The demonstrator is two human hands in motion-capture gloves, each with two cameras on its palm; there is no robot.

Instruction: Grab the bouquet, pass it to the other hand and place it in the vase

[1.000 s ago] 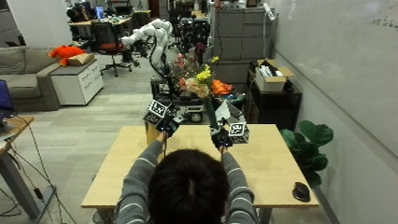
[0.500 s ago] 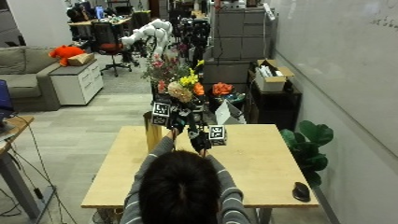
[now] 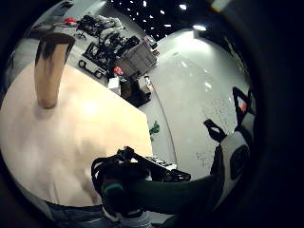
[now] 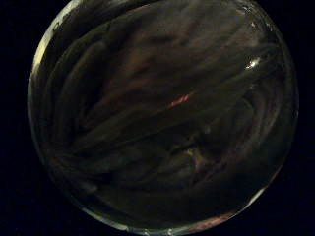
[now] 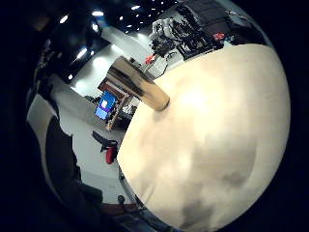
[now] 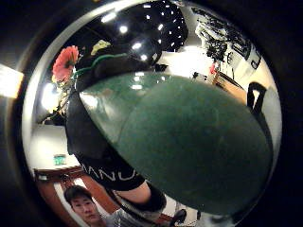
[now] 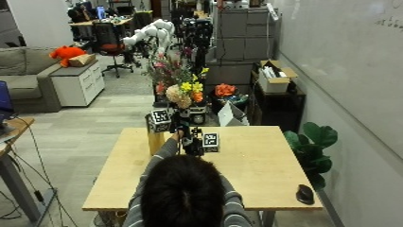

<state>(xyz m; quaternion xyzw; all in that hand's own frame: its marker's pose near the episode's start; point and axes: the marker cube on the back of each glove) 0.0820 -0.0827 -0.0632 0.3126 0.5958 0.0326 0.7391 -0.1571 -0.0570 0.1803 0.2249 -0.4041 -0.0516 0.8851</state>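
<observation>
Both my hands are raised together in front of me over the middle of the bench (image 7: 264, 179), and the bouquet (image 7: 179, 90) stands upright above them, well off the bench top. My left hand (image 7: 178, 128) sits uppermost, just under the blooms, and seems curled round the stems; its thumb-side palm view is filled with dark stalks and leaves pressed close. My right hand (image 7: 195, 142) is just below and beside it, touching or nearly so; its thumb-side palm view is crowded by the green wrap of the bouquet's stem end (image 6: 189, 146), with a pink flower (image 6: 65, 61) showing past it, but I cannot tell whether these fingers have closed on it. The vase (image 7: 155, 141), tall and tan, stands upright on the bench near its far left edge, just left of my hands, apart from the bouquet. A dark computer mouse (image 7: 304, 194) lies near the bench's right front corner, well apart from everything else.
</observation>
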